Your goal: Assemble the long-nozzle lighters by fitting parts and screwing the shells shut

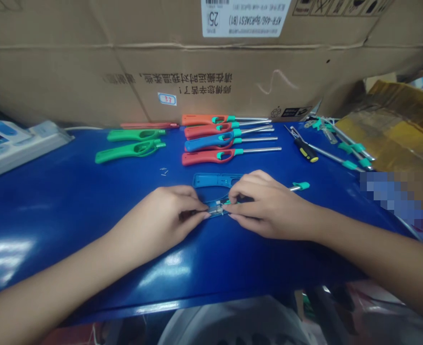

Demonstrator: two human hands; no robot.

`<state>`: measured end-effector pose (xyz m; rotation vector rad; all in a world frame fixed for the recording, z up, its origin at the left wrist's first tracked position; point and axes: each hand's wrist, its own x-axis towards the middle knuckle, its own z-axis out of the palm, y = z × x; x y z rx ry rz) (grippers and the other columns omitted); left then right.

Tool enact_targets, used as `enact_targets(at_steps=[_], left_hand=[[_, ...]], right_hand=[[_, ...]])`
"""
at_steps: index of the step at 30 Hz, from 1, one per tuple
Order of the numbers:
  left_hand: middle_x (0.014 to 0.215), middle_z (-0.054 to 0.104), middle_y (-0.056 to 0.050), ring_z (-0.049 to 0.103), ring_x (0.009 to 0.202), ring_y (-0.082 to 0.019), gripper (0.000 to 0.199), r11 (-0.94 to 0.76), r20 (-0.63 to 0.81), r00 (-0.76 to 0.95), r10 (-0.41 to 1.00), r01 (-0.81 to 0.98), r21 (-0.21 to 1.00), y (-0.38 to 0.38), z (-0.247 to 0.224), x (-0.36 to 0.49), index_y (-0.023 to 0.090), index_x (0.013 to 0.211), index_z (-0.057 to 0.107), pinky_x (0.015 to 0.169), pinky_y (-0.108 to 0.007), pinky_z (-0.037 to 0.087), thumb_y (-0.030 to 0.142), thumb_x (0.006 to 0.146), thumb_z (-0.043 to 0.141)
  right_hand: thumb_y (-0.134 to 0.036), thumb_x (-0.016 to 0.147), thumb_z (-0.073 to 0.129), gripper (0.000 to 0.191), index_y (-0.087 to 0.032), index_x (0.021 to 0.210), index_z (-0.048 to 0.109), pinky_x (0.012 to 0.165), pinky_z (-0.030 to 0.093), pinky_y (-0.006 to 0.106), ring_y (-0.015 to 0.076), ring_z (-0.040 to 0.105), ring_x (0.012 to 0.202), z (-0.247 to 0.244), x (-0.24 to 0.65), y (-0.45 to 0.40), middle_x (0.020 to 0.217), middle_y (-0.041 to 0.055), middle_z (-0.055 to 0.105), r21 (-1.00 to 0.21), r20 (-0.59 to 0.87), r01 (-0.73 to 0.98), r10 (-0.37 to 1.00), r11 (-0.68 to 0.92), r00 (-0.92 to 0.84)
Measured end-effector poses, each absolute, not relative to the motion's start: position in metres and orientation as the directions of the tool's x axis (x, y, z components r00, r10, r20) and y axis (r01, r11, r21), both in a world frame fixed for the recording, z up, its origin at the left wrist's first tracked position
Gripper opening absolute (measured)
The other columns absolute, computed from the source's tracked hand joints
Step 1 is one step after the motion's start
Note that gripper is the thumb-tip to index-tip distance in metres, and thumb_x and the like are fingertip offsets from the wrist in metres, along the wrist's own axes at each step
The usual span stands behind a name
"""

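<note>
On the blue table, both my hands meet over an opened blue lighter shell half (216, 200) with small clear and green parts in it. My left hand (171, 211) pinches the shell's left end with thumb and fingertips. From the other side, the fingers of my right hand (265, 206) close on the small inner parts (222, 205); just what they grip is hidden. Right behind lies the other blue shell half (211, 180), partly covered by my right hand. A metal lighter tube with a green end (301, 186) sticks out beyond my right knuckles.
Several assembled long lighters (211, 157) lie in a stack behind my hands. Green shells (125, 152) and tiny pins (164, 171) are to the left, near a power strip (24, 143). A screwdriver (306, 149), loose tubes (355, 148) and a cardboard box (89, 81) stand farther back.
</note>
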<state>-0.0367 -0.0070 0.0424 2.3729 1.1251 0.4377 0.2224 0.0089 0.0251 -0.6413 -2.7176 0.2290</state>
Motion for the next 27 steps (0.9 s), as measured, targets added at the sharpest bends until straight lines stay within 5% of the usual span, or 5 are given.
enact_targets(at_steps=[7,16,22,27], left_hand=[[0.093,0.072,-0.003,0.069,0.081,-0.017,0.016,-0.573,0.075,0.618,0.783,0.669,0.473,-0.010,0.043,-0.035,0.020,0.096,0.078,0.071,-0.028,0.052,0.023,0.095,0.063],[0.094,0.071,-0.001,0.067,0.076,-0.014,0.015,-0.546,0.032,0.615,0.788,0.674,0.497,-0.008,0.042,-0.038,0.023,0.101,0.077,0.068,-0.026,0.050,0.025,0.093,0.065],[0.094,0.072,0.000,0.067,0.077,-0.014,0.015,-0.552,0.037,0.621,0.783,0.667,0.500,-0.007,0.043,-0.039,0.024,0.103,0.078,0.068,-0.025,0.050,0.025,0.093,0.067],[0.094,0.072,0.000,0.069,0.080,-0.014,0.016,-0.573,0.047,0.635,0.771,0.659,0.487,-0.006,0.042,-0.040,0.025,0.103,0.079,0.071,-0.026,0.052,0.027,0.095,0.066]], right_hand=[[-0.020,0.094,0.063,0.016,-0.023,0.104,0.075,0.088,0.039,0.038,0.0180,0.057,0.096,0.025,0.222,0.007,0.101,0.0044,0.064,-0.505,0.202,0.466,0.624,0.727,-0.755],[-0.023,0.095,0.062,0.018,-0.026,0.106,0.077,0.090,0.040,0.040,0.0195,0.055,0.101,0.034,0.222,0.006,0.103,0.0039,0.062,-0.592,0.080,0.510,0.675,0.624,-0.733],[-0.021,0.094,0.063,0.019,-0.024,0.108,0.075,0.090,0.041,0.038,0.0183,0.058,0.098,0.030,0.223,0.009,0.103,0.0040,0.065,-0.559,0.223,0.470,0.670,0.683,-0.708],[-0.020,0.094,0.061,0.019,-0.020,0.109,0.073,0.090,0.041,0.043,0.0232,0.059,0.101,0.026,0.232,0.020,0.107,0.0073,0.065,-0.317,0.323,0.604,0.682,0.731,-0.656]])
